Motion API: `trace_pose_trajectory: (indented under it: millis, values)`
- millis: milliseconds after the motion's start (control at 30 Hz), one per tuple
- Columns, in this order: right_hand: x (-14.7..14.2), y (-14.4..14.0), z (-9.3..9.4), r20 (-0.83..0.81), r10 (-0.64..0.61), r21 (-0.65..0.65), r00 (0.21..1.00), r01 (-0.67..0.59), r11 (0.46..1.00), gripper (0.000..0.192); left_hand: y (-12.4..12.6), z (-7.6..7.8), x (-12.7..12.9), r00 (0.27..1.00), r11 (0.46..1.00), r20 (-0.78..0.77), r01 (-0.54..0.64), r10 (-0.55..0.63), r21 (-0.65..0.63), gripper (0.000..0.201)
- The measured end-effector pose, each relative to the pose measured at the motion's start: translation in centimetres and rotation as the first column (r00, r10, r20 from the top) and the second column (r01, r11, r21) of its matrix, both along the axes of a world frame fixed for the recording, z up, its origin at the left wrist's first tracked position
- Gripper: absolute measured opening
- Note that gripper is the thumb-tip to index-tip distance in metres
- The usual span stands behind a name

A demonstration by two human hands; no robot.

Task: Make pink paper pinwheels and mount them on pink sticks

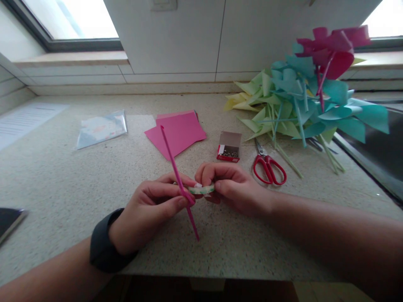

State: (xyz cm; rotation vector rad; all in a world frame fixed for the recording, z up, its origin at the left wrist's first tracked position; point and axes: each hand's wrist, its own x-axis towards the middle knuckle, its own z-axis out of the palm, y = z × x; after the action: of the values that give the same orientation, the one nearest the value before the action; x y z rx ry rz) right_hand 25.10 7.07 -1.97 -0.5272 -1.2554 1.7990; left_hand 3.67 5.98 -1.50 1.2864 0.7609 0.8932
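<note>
Hands meet over the near middle of the speckled countertop [78, 184], just in front of the red scissors [269, 167]. Left hand [151, 209], dark band at the wrist, pinches a pink straw [179, 180] between thumb and fingers; straw runs tilted, upper end toward the pink paper sheets [178, 132], lower end pointing at the counter's near edge. Right hand [231, 188] closed around a small green-and-white tape roll [204, 189], held against the straw; a bit of white tape shows at the left fingertips. Left of the scissors, touching nothing: open red box of metal pins [229, 147]. Behind and right of the scissors: heap of paper pinwheels [302, 100], yellow, green, teal, one magenta on top. Far left of the scissors: clear plastic packet [101, 128].
</note>
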Motion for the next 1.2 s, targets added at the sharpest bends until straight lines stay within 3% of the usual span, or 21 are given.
trace_pose_trajectory:
  millis: [633, 967, 1200]
  values:
    - [-0.06, 0.12, 0.11, -0.041, 0.002, -0.003, 0.999, -0.002, 1.0, 0.001, 0.05, -0.08, -0.18, 0.996, 0.997, 0.094, 0.006, 0.002, -0.078, 0.009]
    - [-0.06, 0.05, 0.12, -0.042, 0.016, 0.032, 0.999, -0.014, 0.999, 0.008, 0.09, -0.03, 0.02, 0.992, 0.993, 0.118, -0.028, 0.042, -0.116, 0.006]
    - [-0.25, 0.08, 0.15, -0.051, -0.028, 0.023, 0.998, 0.029, 0.999, 0.022, 0.01, -0.05, -0.05, 0.993, 0.995, 0.12, 0.013, -0.001, -0.095, 0.006]
